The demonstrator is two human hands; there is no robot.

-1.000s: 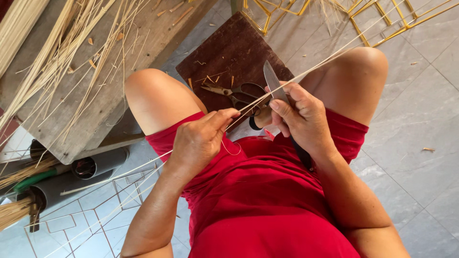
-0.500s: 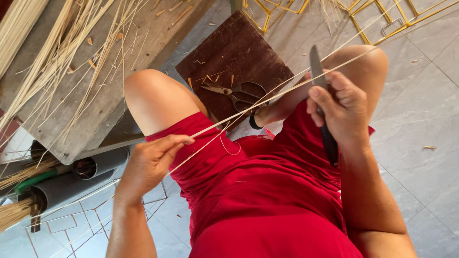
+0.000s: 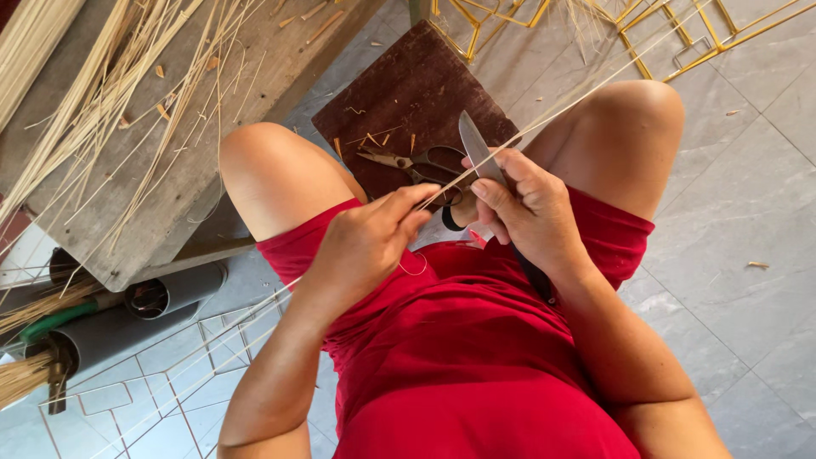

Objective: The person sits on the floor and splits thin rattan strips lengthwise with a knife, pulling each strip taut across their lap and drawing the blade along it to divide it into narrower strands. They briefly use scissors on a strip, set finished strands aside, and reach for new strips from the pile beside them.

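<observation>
A thin pale cane strip (image 3: pixel 544 119) is pinched between the thumb and fingertips of the left hand (image 3: pixel 370 242), closed on its near end just above the lap. The right hand (image 3: pixel 531 212) is clamped around a knife (image 3: pixel 476 151), whose blade stands upright against the strip while the dark handle is hidden under the wrist. The two hands are held close together, almost touching. The strip is judged light, springy and easily split or kinked, so it is best gripped close to the blade where it bends least. Behind the hands, a pair of scissors (image 3: pixel 416 161) lies on a dark brown board (image 3: pixel 399 76) between the knees; a wooden bench (image 3: pixel 221 127) strewn with more strips stands to the left. Compared with half a second earlier, the left hand has been brought back up from the thigh to the knife, and the right hand has been lowered.
</observation>
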